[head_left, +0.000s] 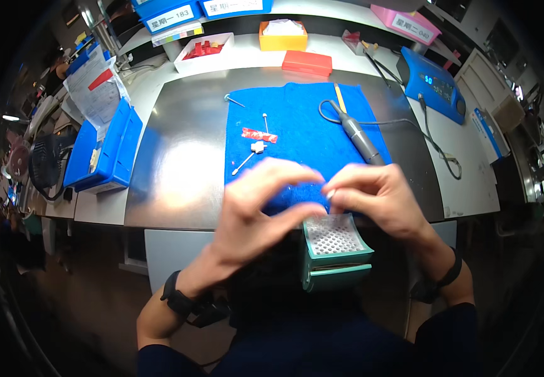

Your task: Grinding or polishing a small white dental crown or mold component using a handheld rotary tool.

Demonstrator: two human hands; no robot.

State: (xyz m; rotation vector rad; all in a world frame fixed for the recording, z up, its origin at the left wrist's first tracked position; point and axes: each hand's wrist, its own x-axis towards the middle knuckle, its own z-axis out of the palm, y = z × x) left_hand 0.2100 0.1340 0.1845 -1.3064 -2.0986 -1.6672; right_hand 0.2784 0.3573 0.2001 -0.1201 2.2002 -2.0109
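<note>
My right hand (382, 198) is closed in a pinch, with a small white piece (330, 195) between its fingertips, too small to name. Facing it, my left hand (250, 210) curves open, thumb and fingers apart, with nothing visible in it. Just below the hands, at the table's front edge, sits a green holder with a perforated whitish top (335, 237). A blue towel (303, 119) lies beyond them. On its right side rests a dark rotary handpiece (360, 138) with a cable. At the left lie thin-shanked bits (265, 122), a red-and-white strip (259, 135) and a small white piece on a shank (257, 147).
A blue control unit (432, 85) with a lit display stands back right. Along the back are an orange box (282, 39), a flat red box (307, 62) and a white bin of red pieces (189, 65). At left stands a blue bin (118, 154) with papers.
</note>
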